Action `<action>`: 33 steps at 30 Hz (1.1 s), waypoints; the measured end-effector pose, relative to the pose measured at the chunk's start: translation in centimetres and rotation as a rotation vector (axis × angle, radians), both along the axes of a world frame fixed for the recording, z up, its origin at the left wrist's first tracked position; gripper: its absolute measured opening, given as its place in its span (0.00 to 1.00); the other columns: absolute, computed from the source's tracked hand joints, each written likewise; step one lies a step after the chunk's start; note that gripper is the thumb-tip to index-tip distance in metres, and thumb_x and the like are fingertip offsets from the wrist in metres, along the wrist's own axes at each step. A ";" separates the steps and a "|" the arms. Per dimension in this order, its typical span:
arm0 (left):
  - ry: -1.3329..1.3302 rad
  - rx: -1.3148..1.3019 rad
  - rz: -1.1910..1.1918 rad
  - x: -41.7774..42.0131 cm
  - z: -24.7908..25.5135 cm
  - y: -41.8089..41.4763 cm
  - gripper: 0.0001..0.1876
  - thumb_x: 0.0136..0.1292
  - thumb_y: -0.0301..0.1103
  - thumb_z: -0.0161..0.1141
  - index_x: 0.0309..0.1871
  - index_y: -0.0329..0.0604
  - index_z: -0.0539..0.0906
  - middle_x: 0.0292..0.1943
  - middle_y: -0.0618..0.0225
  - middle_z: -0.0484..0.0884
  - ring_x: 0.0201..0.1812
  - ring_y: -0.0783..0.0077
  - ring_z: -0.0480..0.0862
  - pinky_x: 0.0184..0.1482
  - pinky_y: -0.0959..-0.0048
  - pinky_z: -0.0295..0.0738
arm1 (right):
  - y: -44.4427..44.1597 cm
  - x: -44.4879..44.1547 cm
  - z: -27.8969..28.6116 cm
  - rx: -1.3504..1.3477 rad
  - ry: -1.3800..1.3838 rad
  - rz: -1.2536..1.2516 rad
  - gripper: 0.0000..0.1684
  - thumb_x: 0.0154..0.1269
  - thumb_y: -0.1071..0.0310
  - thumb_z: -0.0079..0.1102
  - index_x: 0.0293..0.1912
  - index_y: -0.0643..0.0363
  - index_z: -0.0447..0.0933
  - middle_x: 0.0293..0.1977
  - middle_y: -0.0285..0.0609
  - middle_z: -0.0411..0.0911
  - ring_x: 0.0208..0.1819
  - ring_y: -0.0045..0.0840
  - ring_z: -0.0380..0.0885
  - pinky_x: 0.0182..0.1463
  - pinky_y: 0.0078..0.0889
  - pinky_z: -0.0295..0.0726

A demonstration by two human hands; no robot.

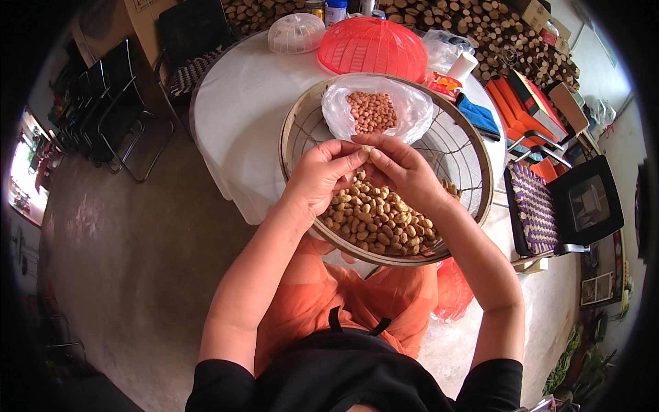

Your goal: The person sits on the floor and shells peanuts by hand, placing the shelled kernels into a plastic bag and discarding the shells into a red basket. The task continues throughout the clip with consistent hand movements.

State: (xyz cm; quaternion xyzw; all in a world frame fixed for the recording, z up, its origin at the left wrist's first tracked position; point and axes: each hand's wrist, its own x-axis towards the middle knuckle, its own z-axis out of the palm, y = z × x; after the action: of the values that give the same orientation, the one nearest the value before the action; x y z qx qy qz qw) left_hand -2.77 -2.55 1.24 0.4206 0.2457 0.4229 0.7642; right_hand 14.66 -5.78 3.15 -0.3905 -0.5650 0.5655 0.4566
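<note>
Both hands meet above a round sieve (pixel 481 170) with a wooden rim and wire mesh. Between the thumbs and fingertips of my left hand (pixel 329 162) and my right hand (pixel 399 162) is a small pale peanut pod (pixel 367 149), mostly covered by the fingers. Below the hands, a heap of unshelled peanuts (pixel 381 221) lies in the near part of the sieve. At its far side sits an open clear plastic bag (pixel 417 103) holding shelled peanut kernels (pixel 371 112) with pinkish skins.
The sieve rests on a round table with a white cover (pixel 231 103). Behind it stand a red mesh food cover (pixel 373 46) and a smaller white one (pixel 296 33). A blue cloth (pixel 476 113) lies at the right. Chairs (pixel 566 206) flank the table, and a red plastic bag (pixel 453 291) is below.
</note>
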 end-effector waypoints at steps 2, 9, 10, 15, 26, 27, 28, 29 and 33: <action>0.010 0.019 0.012 0.0 0.1 -0.1 0.07 0.65 0.30 0.62 0.43 0.40 0.80 0.31 0.75 0.80 0.23 0.89 0.68 0.25 0.89 0.59 | 0.1 0.1 -0.2 0.012 -0.048 0.031 0.19 0.76 0.64 0.46 0.61 0.59 0.69 0.38 0.29 0.74 0.35 0.08 0.68 0.39 0.12 0.72; -0.008 0.140 0.100 0.1 -0.5 -0.3 0.03 0.64 0.29 0.62 0.38 0.42 0.80 0.28 0.78 0.77 0.23 0.90 0.68 0.25 0.88 0.59 | -0.1 -0.7 -0.5 0.188 -0.174 0.022 0.19 0.76 0.68 0.42 0.62 0.59 0.69 0.35 0.29 0.73 0.29 0.09 0.62 0.32 0.13 0.65; -0.009 0.157 0.116 0.1 -0.6 -0.3 0.04 0.64 0.29 0.62 0.38 0.42 0.80 0.28 0.79 0.77 0.24 0.90 0.68 0.25 0.88 0.59 | -0.3 -0.8 -0.1 0.211 -0.199 0.019 0.19 0.76 0.69 0.41 0.62 0.59 0.69 0.35 0.30 0.74 0.28 0.09 0.61 0.31 0.13 0.65; -0.013 0.161 0.131 0.5 -0.5 -0.4 0.03 0.64 0.29 0.62 0.39 0.43 0.81 0.28 0.80 0.77 0.24 0.90 0.68 0.26 0.88 0.60 | -0.9 -1.6 0.3 0.241 -0.151 -0.032 0.17 0.76 0.72 0.38 0.59 0.60 0.70 0.39 0.31 0.77 0.26 0.09 0.60 0.29 0.12 0.63; -0.028 0.110 0.102 0.7 0.1 -0.6 0.05 0.64 0.29 0.60 0.40 0.40 0.80 0.23 0.81 0.71 0.23 0.88 0.66 0.25 0.87 0.59 | -0.7 -1.1 0.2 0.242 -0.220 -0.068 0.17 0.77 0.70 0.40 0.60 0.60 0.70 0.31 0.28 0.69 0.29 0.09 0.61 0.33 0.12 0.65; -0.028 0.104 0.096 0.6 0.0 -0.6 0.05 0.64 0.29 0.60 0.40 0.39 0.80 0.23 0.81 0.71 0.23 0.88 0.66 0.25 0.87 0.59 | -0.5 -1.0 0.0 0.303 -0.255 -0.079 0.17 0.76 0.71 0.41 0.59 0.60 0.70 0.31 0.30 0.70 0.30 0.10 0.64 0.35 0.13 0.67; -0.028 0.099 0.089 0.6 -0.1 -0.6 0.06 0.63 0.29 0.60 0.40 0.38 0.80 0.23 0.80 0.71 0.23 0.88 0.66 0.25 0.87 0.58 | -0.4 -1.0 -0.3 0.365 -0.290 -0.090 0.17 0.75 0.71 0.42 0.59 0.61 0.70 0.32 0.31 0.72 0.31 0.11 0.66 0.37 0.14 0.69; -0.016 0.105 0.106 0.7 -0.1 -0.6 0.06 0.63 0.28 0.60 0.40 0.38 0.79 0.23 0.80 0.71 0.22 0.88 0.66 0.25 0.86 0.58 | -0.3 -1.0 -0.5 0.428 -0.314 -0.104 0.17 0.74 0.72 0.43 0.59 0.61 0.71 0.34 0.35 0.74 0.34 0.16 0.70 0.40 0.18 0.71; 0.061 0.161 0.220 1.2 0.0 -0.9 0.06 0.60 0.25 0.58 0.40 0.38 0.79 0.24 0.79 0.72 0.22 0.87 0.67 0.24 0.86 0.60 | -0.1 -1.4 -1.1 0.652 -0.363 -0.181 0.17 0.70 0.74 0.47 0.57 0.63 0.71 0.44 0.49 0.81 0.45 0.35 0.81 0.51 0.31 0.77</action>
State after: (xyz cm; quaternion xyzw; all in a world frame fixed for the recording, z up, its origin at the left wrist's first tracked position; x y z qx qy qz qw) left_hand -1.59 -3.44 1.24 0.4638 0.2786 0.5094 0.6692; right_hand 13.29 -5.86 2.08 -0.3667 -0.7500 0.2352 0.4977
